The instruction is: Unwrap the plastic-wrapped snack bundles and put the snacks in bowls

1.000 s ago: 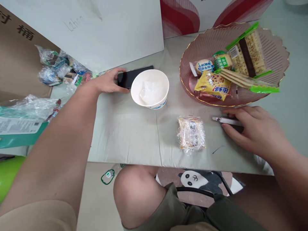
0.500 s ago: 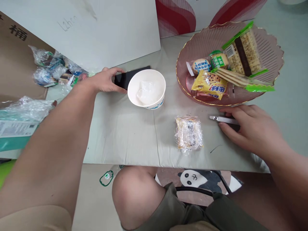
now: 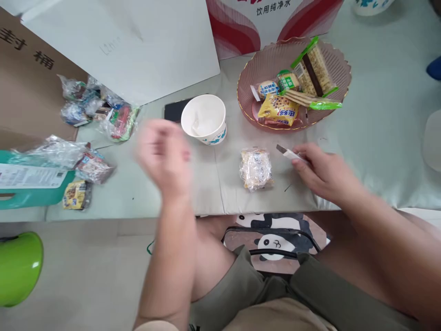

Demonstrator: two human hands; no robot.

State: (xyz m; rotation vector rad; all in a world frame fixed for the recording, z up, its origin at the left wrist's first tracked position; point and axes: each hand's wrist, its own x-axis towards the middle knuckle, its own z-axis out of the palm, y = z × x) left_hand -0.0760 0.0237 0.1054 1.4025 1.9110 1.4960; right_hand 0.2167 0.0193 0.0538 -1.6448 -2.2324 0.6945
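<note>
My right hand (image 3: 320,172) grips a small white-handled utility knife (image 3: 292,154), its short grey blade pointing left. Just left of the blade, a clear-wrapped packet of biscuits (image 3: 256,168) lies on the table. My left hand (image 3: 164,156) is raised over the table and smeared by motion; its fingers look curled, but what they hold, if anything, cannot be made out. Close by stands a white paper cup (image 3: 210,122) with some clear plastic wrap inside. Behind the cup a black phone (image 3: 174,110) is partly covered.
A pink gold-rimmed bowl (image 3: 250,76) holds several packaged snacks. White (image 3: 138,55) and red-and-white (image 3: 234,27) boxes stand at the back. Wrapped snacks (image 3: 94,166) and a teal package (image 3: 37,197) lie at left. A green bin (image 3: 20,269) is on the floor.
My left hand has come off the phone and moved toward me. The knife in my right hand is lifted and now shows its blade. The view has shifted.
</note>
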